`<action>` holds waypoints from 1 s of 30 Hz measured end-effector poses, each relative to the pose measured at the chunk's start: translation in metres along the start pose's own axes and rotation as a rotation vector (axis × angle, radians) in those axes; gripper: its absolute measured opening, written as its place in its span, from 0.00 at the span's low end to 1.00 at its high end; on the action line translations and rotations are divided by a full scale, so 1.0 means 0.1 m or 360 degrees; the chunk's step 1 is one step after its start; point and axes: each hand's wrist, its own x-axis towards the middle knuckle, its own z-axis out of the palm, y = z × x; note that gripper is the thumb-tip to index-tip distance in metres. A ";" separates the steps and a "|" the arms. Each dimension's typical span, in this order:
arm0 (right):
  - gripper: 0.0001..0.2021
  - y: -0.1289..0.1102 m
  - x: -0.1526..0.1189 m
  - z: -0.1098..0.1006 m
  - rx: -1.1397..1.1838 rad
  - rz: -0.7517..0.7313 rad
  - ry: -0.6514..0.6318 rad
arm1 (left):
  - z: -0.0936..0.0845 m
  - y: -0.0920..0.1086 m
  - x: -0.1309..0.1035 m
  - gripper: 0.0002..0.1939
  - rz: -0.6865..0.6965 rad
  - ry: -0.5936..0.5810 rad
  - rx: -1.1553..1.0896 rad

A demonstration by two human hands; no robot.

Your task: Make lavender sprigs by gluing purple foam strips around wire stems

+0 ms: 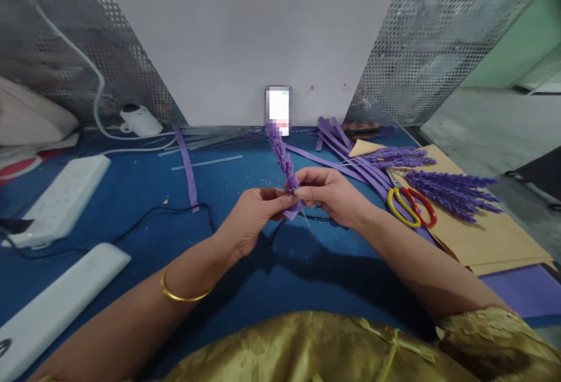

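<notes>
A purple paper lavender sprig [284, 159] stands tilted over the middle of the table, its tip in front of the lit phone. My left hand [263, 209] pinches its lower end, where a loose flap of purple paper hangs below the fingers. From the other side my right hand [328, 192] closes on the same base with thumb and fingers, touching my left fingertips. A thin wire [308, 224] runs down out of the sprig. The fingers partly hide the base.
Right: purple paper strips [350, 151], yellow-and-red scissors [412, 207], finished lavender sprigs [456, 192] on brown paper [495, 242]. Left: a fringed purple strip [187, 166], a power strip [65, 195], a white device [65, 306], cables, a small white cup [140, 120]. A phone [279, 104] leans on the back panel.
</notes>
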 end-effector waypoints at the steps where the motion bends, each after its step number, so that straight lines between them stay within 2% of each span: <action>1: 0.07 0.00 0.00 0.00 0.0008 -0.0008 -0.0009 | 0.00 0.00 0.00 0.12 0.0003 0.0018 -0.0017; 7: 0.10 -0.03 -0.01 -0.01 0.0017 0.0056 -0.0063 | 0.00 0.01 -0.02 0.12 -0.0021 -0.0073 -0.0052; 13: 0.10 -0.05 0.00 -0.05 0.0006 0.0046 0.0062 | -0.05 0.06 0.00 0.12 -0.0080 -0.0218 -0.0082; 17: 0.13 -0.08 0.00 -0.02 -0.0032 0.0088 0.0094 | -0.09 0.07 0.01 0.12 -0.0132 -0.0246 -0.0042; 30: 0.13 -0.08 -0.05 -0.04 -0.0291 0.0086 -0.0154 | -0.02 0.09 -0.01 0.04 0.0012 -0.0256 0.0223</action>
